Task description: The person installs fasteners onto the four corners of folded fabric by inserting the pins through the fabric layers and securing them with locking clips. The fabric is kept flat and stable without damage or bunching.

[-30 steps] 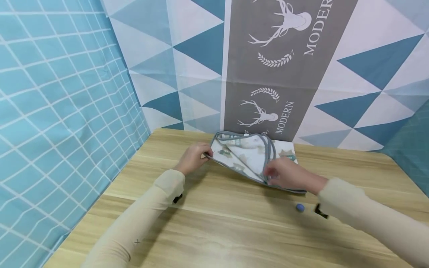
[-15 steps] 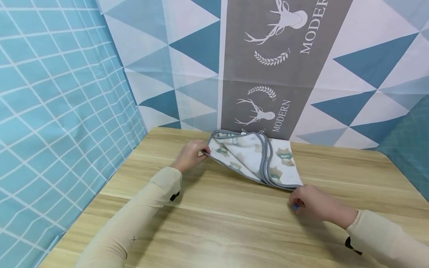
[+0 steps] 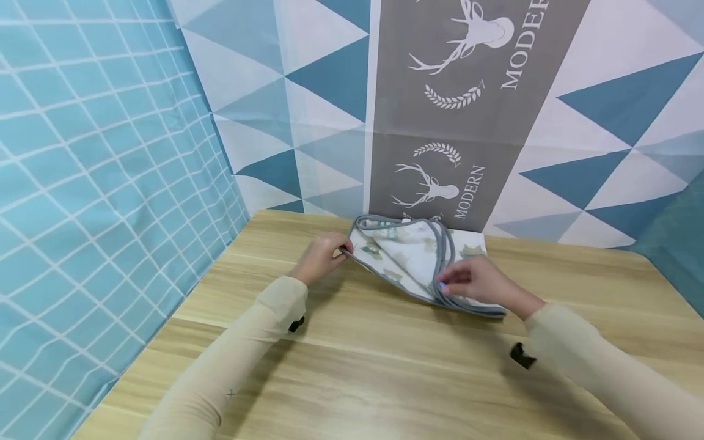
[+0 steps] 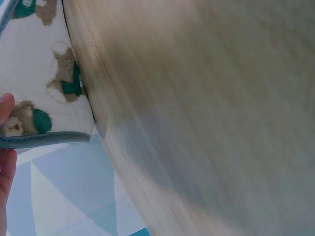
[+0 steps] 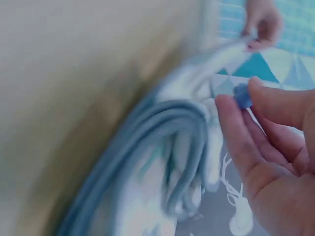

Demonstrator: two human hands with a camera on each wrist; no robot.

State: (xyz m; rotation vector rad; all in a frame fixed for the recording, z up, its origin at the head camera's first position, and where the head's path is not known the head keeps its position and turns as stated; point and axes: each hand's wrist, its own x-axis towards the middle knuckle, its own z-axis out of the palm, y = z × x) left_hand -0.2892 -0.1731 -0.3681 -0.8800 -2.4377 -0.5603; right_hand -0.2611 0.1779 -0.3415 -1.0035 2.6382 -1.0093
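Observation:
A white cloth (image 3: 404,250) with grey piping and a brown-and-green animal print lies partly folded at the back of the table. At its left corner, my left hand (image 3: 323,255) pinches the edge and lifts it off the wood. In the left wrist view that raised part of the cloth (image 4: 37,73) shows, with fingertips at the piped edge. My right hand (image 3: 477,282) is over the cloth's right part, beside the curved folded layers. Between its thumb and fingertips it pinches a small rounded blue piece (image 5: 242,96), whose exact kind I cannot tell.
The wood-grain table (image 3: 352,366) reaches back to a patterned wall covering (image 3: 324,110) with triangles and deer heads. A blue gridded covering (image 3: 99,183) stands along the left edge.
My right hand moved from the cloth to the blue piece on the table, picked it up and brought it back over the cloth. The left hand keeps its hold on the corner.

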